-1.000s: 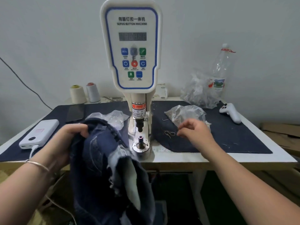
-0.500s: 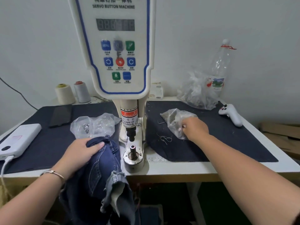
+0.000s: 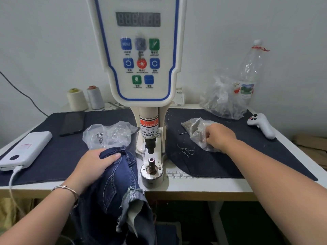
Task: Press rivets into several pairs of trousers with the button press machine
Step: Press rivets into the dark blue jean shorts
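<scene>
Trousers (image 3: 116,181) first: dark denim, bunched at the front edge of the table (image 3: 203,186), just left of the button press machine (image 3: 139,55), with most of the cloth hanging off the edge and a frayed flap dangling below. The left hand (image 3: 92,165) lies on top of the bundle, thumb tucked into a fold near the waistband, clutching the cloth. Denim like this looks soft and floppy yet fairly heavy, so the hanging weight will likely tug it off the die unless that hand pins it. Seams and waistband are thicker and stiffer, probably the best place to take hold, close to the rivet spot so the layers lie flat. The lower die (image 3: 151,171) stands bare beside the cloth, its post empty, the punch above it apart. Over on the right, the right hand (image 3: 219,137) sits at the small plastic bag (image 3: 196,129) on the dark mat, fingers curled down into the crinkled film; whether they pinch a rivet cannot be told. Rivets that small would be slippery, fingertip work. A second clear bag (image 3: 109,135) lies behind the trousers
</scene>
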`<state>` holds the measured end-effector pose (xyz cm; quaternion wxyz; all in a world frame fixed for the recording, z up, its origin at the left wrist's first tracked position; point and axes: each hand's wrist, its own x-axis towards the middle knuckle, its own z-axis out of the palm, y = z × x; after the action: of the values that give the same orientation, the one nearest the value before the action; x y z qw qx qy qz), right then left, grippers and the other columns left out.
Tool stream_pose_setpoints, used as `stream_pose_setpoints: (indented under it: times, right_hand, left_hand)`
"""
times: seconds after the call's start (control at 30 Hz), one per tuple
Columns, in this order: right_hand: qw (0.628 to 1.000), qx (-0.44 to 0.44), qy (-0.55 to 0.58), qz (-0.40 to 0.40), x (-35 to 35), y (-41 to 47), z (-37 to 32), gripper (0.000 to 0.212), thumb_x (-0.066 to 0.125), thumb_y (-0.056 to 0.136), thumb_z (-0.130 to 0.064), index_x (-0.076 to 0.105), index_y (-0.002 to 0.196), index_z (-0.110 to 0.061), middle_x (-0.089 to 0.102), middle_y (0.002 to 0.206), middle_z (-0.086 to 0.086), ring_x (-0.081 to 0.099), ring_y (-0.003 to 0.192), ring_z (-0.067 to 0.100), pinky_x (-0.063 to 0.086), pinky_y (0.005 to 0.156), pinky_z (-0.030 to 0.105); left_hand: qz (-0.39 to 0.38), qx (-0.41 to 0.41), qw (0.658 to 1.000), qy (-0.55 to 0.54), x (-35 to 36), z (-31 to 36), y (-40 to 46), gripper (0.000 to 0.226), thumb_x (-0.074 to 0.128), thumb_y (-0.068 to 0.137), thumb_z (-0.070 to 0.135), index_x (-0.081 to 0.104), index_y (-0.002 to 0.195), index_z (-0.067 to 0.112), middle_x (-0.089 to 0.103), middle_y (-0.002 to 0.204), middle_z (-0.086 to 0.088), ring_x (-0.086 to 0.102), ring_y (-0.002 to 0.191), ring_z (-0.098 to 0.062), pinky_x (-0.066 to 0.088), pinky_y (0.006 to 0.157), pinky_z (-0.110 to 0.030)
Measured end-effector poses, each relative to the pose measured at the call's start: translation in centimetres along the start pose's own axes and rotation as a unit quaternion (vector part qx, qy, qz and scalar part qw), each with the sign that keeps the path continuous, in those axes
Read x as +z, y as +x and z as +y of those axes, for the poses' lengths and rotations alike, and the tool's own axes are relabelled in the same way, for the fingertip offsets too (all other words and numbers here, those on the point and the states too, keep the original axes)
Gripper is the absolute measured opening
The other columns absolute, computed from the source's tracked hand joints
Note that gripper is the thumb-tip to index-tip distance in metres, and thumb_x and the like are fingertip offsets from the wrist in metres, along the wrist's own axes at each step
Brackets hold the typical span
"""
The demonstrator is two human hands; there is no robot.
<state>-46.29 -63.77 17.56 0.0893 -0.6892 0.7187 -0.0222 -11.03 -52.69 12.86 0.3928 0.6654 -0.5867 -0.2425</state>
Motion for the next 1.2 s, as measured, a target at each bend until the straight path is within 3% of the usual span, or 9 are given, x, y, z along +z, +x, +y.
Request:
stream_pose_setpoints:
  times: [0.1,0.3,0.43,0.6,0.73,0.93,1.03,1.2]
  right_hand:
    - [1.000,-0.007,-0.010,-0.021,-0.3,0.0,-0.2,0.028,0.058,0.093,-0.016,0.061,0.121,-0.011,0.058,0.126,0.010,0.055,0.116,0.028,0.036,0.077,0.028]
    - [0.996,-0.086,-0.029,-0.006,-0.1,-0.2,0.5,0.022,0.055,0.091,-0.012,0.068,0.108,-0.007,0.064,0.099,0.010,0.062,0.104,0.030,0.049,0.085,0.034]
    - [0.995,-0.084,-0.038,0.033,0.6,-0.2,0.3,0.023,0.052,0.091,-0.009,0.066,0.110,-0.004,0.065,0.109,0.016,0.061,0.103,0.033,0.048,0.083,0.034]
    - [0.994,-0.086,0.001,0.066,0.8,-0.5,1.3,0.013,0.055,0.090,-0.010,0.066,0.096,-0.012,0.065,0.100,0.010,0.061,0.091,0.030,0.045,0.073,0.031]
    - [0.973,-0.083,0.078,0.199,1.2,-1.8,3.0,0.011,0.063,0.084,-0.014,0.068,0.077,-0.021,0.064,0.077,0.000,0.059,0.079,0.024,0.041,0.063,0.029]
    - [0.890,-0.116,0.242,0.369,3.2,-5.7,3.1,0.005,0.075,0.076,-0.006,0.075,0.075,-0.011,0.070,0.067,0.001,0.064,0.062,0.020,0.051,0.062,0.030]
    - [0.857,-0.076,0.376,0.343,3.7,-7.0,1.8,0.008,0.075,0.076,-0.004,0.075,0.076,-0.012,0.069,0.065,-0.001,0.066,0.063,0.018,0.053,0.063,0.029]
    - [0.792,-0.020,0.590,0.155,5.0,-8.8,-1.9,0.018,0.071,0.079,0.004,0.074,0.074,-0.013,0.073,0.066,0.005,0.067,0.059,0.013,0.055,0.057,0.020]
  left_hand:
    - [0.001,-0.001,1.000,0.007,0.0,0.0,0.1,0.015,0.074,0.090,0.027,0.076,0.077,0.035,0.074,0.072,0.021,0.064,0.074,-0.002,0.046,0.068,-0.022]
    - [0.011,-0.009,1.000,0.007,0.1,0.0,0.0,0.010,0.074,0.089,0.028,0.077,0.080,0.031,0.073,0.071,0.018,0.065,0.075,-0.004,0.045,0.067,-0.021]
    - [0.014,-0.013,1.000,-0.005,0.1,0.2,-0.1,0.008,0.074,0.089,0.027,0.078,0.082,0.029,0.074,0.072,0.017,0.066,0.076,-0.005,0.046,0.066,-0.020]
    - [0.015,-0.015,1.000,-0.010,0.2,0.2,-0.2,0.011,0.074,0.089,0.028,0.076,0.078,0.031,0.074,0.070,0.017,0.064,0.071,-0.002,0.045,0.064,-0.017]
    - [0.011,-0.019,1.000,-0.015,0.1,0.2,-0.1,0.016,0.074,0.088,0.027,0.075,0.072,0.029,0.072,0.064,0.017,0.060,0.063,0.002,0.043,0.060,-0.017]
    - [-0.015,-0.043,0.998,-0.038,-0.2,0.2,-0.1,0.012,0.073,0.089,0.029,0.077,0.079,0.024,0.074,0.069,0.012,0.065,0.063,-0.002,0.045,0.060,-0.019]
    - [-0.082,-0.095,0.986,-0.110,-0.8,0.4,0.1,0.010,0.071,0.091,0.027,0.078,0.090,0.021,0.078,0.082,0.002,0.073,0.071,-0.009,0.051,0.063,-0.021]
    - [-0.154,-0.159,0.961,-0.166,-1.6,0.2,0.6,0.018,0.067,0.094,0.027,0.076,0.101,0.013,0.077,0.097,-0.012,0.075,0.087,-0.028,0.056,0.076,-0.032]
